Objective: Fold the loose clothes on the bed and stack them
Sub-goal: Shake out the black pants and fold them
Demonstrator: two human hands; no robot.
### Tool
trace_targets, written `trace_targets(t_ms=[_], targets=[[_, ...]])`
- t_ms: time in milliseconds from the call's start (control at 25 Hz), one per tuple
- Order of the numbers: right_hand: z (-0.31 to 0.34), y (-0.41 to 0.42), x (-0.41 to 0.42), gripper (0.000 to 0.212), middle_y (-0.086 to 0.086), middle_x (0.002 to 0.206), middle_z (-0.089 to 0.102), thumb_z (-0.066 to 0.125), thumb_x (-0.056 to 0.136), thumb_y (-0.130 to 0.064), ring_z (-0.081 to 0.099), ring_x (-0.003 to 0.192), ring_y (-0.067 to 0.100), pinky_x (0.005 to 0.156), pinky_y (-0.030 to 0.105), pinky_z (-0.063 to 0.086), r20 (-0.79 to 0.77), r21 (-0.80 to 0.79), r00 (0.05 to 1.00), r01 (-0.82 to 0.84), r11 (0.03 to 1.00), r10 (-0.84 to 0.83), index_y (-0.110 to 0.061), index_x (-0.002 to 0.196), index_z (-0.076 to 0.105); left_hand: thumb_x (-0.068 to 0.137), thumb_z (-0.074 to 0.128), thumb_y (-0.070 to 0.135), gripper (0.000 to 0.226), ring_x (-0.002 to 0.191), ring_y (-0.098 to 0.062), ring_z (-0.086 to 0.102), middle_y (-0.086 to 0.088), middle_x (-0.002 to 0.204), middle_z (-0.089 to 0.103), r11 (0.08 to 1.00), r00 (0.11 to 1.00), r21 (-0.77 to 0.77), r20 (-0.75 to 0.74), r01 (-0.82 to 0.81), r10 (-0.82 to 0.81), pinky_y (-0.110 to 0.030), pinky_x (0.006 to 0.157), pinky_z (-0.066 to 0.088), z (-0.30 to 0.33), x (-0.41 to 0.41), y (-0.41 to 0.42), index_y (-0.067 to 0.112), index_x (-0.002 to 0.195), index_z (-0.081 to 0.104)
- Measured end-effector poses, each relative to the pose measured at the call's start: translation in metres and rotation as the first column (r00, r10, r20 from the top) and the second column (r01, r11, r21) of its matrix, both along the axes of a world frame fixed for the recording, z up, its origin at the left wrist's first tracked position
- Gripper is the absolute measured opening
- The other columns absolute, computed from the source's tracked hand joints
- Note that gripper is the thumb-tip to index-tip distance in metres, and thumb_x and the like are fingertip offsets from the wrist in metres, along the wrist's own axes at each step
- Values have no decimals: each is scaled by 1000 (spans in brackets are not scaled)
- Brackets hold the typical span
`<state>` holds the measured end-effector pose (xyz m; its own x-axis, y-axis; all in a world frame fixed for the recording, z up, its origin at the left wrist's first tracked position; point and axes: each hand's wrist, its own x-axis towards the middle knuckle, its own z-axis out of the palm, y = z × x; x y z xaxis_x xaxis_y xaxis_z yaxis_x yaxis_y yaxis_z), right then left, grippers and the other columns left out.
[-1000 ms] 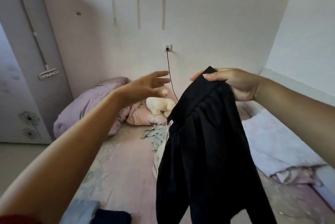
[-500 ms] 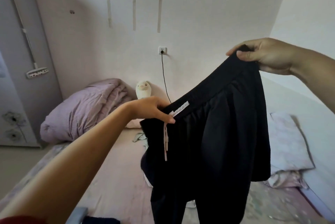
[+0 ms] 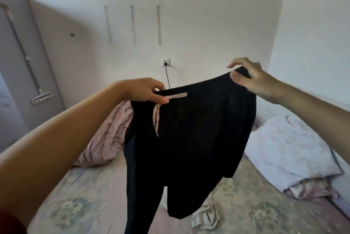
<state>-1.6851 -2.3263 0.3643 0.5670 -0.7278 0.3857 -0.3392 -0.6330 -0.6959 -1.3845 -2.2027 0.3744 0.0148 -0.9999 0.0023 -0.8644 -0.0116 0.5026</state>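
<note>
Above the patterned bed (image 3: 79, 192), the black trousers (image 3: 189, 139) hang stretched between the left hand (image 3: 145, 91) and right hand (image 3: 250, 76), each pinching a waistband corner between thumb and fingers, legs dangling below, apparently held taut to straighten them for folding.

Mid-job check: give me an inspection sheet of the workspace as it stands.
Surface: bed with patterned sheet.
Job's things: black trousers held up by the waistband, legs hanging; light crumpled garment lying on the bed beneath.
Clutter: pink quilt bundled at left; white bedding at right.
Hands: left hand and right hand each pinch the waistband.
Cables: black cord plugged into wall socket.
Surroundings: mop hanging on the left wall.
</note>
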Motion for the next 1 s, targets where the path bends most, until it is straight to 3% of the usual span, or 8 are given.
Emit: trace_targets(t_ms=[80, 160, 320, 440, 560, 760, 880, 1000], targets=[[-4, -6, -2, 32, 0, 118, 31, 70, 82, -36, 34, 114, 9, 89, 6, 29, -71, -137, 996, 41, 990, -51, -33, 107, 50, 78, 75, 36, 15, 75, -8, 69, 7, 88, 73, 999, 997, 37, 77, -10, 7, -20, 68, 51, 16, 1, 2, 30, 88, 65], [-4, -9, -3, 29, 0, 120, 32, 74, 79, -31, 36, 114, 7, 80, -6, 25, -14, -172, 998, 59, 983, -62, -30, 99, 53, 77, 77, 32, 19, 81, -7, 70, 10, 90, 73, 992, 990, 123, 136, 26, -43, -19, 69, 52, 23, 3, 8, 32, 92, 65], [-2, -11, -5, 18, 1, 116, 46, 72, 81, -28, 47, 98, 2, 77, 1, 30, 75, -168, 996, 55, 984, -42, -37, 86, 57, 78, 76, 18, 23, 82, -13, 71, 6, 89, 74, 982, 994, 183, 91, 37, -55, -17, 65, 52, 21, 12, 19, 27, 97, 65], [2, -10, -3, 15, 5, 109, 56, 68, 85, -21, 54, 101, 10, 86, 8, 37, 189, -202, 982, 36, 979, 3, -35, 89, 63, 75, 78, 15, 22, 79, -15, 71, 1, 86, 74, 998, 999, 66, -47, -8, 11, -17, 63, 51, 20, 21, 25, 21, 94, 69], [7, -12, -3, 17, -2, 106, 60, 60, 91, -18, 55, 99, -1, 89, 6, 37, 270, -238, 960, -9, 971, 75, -33, 96, 68, 67, 82, 11, 29, 74, -16, 70, -3, 83, 73, 994, 961, -80, -272, -81, 56, -20, 60, 53, 18, 29, 26, 19, 92, 69], [22, -17, -1, 18, -17, 98, 66, 58, 93, -15, 57, 94, -7, 86, 7, 40, 392, -205, 911, -47, 978, 126, -30, 91, 68, 58, 80, 13, 45, 77, -15, 69, -5, 94, 67, 920, 767, -294, -641, -259, 11, -25, 65, 56, 26, 29, 23, 20, 100, 65], [28, -22, 2, 18, -17, 92, 63, 58, 93, -15, 56, 88, -6, 80, 6, 42, 405, -232, 905, -39, 972, 133, -31, 88, 66, 63, 76, 13, 48, 87, -19, 70, -9, 100, 71, 920, 709, -341, -696, -195, -108, -25, 70, 56, 31, 28, 22, 11, 110, 66], [31, -24, 6, 18, -3, 100, 59, 57, 94, -16, 54, 92, 5, 84, 16, 43, 373, -214, 923, -15, 977, 96, -31, 86, 63, 67, 73, 15, 38, 82, -19, 71, -9, 92, 74, 917, 691, -333, -716, -218, -96, -24, 66, 56, 32, 27, 22, 4, 103, 67]])
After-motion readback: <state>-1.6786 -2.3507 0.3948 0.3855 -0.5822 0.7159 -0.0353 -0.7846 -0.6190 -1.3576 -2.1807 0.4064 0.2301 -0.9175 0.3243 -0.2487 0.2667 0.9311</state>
